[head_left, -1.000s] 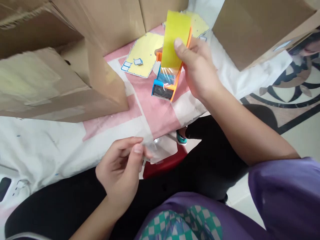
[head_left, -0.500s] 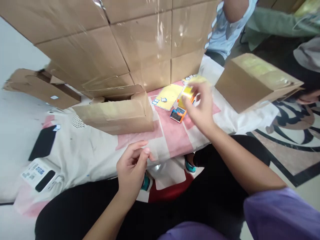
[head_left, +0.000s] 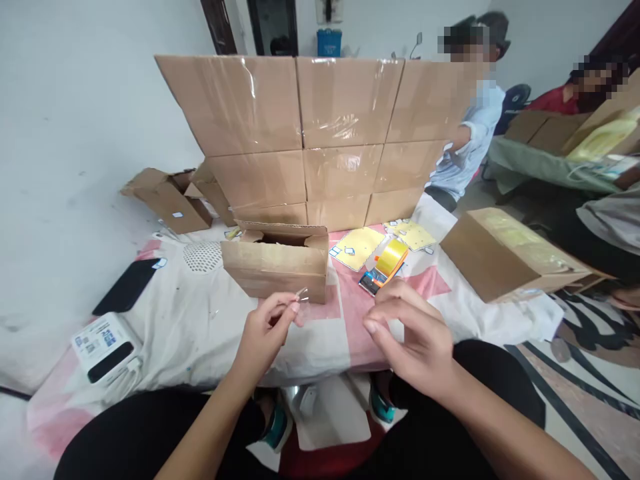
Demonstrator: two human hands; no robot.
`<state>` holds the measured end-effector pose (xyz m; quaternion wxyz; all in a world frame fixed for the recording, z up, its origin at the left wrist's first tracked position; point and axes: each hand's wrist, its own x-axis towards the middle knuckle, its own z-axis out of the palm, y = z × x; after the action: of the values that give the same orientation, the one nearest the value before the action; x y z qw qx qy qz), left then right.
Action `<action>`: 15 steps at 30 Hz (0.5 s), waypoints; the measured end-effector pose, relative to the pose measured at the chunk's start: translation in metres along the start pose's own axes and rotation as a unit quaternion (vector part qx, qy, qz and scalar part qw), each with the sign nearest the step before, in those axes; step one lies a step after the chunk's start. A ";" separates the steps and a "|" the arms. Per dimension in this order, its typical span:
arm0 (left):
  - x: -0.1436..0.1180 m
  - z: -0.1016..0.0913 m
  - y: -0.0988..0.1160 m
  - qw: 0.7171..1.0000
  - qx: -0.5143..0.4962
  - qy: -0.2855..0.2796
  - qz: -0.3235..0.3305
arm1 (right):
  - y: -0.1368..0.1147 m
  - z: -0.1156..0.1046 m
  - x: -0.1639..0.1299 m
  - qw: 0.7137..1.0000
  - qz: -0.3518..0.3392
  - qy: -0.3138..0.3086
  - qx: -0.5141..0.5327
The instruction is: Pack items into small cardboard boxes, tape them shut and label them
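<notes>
1. My left hand [head_left: 267, 327] pinches a small clear strip [head_left: 301, 293] between thumb and fingertips, just in front of the open carton [head_left: 275, 269]; I cannot tell what is in it.
2. My right hand [head_left: 413, 337] is loosely curled, holding nothing.
3. The tape dispenser [head_left: 384, 267] lies on the cloth [head_left: 200, 313], beside 2 yellow sheets [head_left: 357, 248].
4. A stack of sealed cartons [head_left: 320, 133] stands behind.

stacked cartons [head_left: 325, 133], black phone [head_left: 127, 285], perhaps a label printer [head_left: 103, 343].
</notes>
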<state>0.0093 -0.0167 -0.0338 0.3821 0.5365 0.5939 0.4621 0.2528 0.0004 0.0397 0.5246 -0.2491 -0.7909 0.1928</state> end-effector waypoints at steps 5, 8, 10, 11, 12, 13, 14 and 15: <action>-0.017 0.005 0.013 0.989 0.027 -0.088 0.114 | 0.019 0.025 -0.003 0.992 0.093 -0.089 0.008; -0.021 0.009 0.014 0.978 0.040 -0.150 0.137 | 0.023 0.038 -0.009 0.986 0.084 -0.143 0.017; -0.019 0.009 0.015 0.978 0.048 -0.164 0.118 | 0.022 0.042 -0.014 0.987 0.040 -0.150 -0.037; -0.017 0.008 0.016 0.980 0.052 -0.164 0.101 | 0.021 0.043 -0.016 0.985 0.009 -0.151 -0.080; -0.015 0.007 0.018 0.981 0.054 -0.165 0.085 | 0.021 0.044 -0.018 0.981 -0.021 -0.151 -0.123; -0.014 0.005 0.019 0.982 0.053 -0.168 0.071 | 0.021 0.045 -0.021 0.974 -0.045 -0.152 -0.159; -0.013 0.004 0.021 0.982 0.052 -0.173 0.061 | 0.021 0.045 -0.023 0.969 -0.064 -0.153 -0.184; -0.013 0.001 0.021 0.981 0.059 -0.178 0.052 | 0.020 0.046 -0.024 0.966 -0.077 -0.153 -0.196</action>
<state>0.0181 -0.0296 -0.0142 0.4248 0.6617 0.5141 0.3428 0.2222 0.0003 -0.0069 0.3518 -0.2529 -0.9008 0.0292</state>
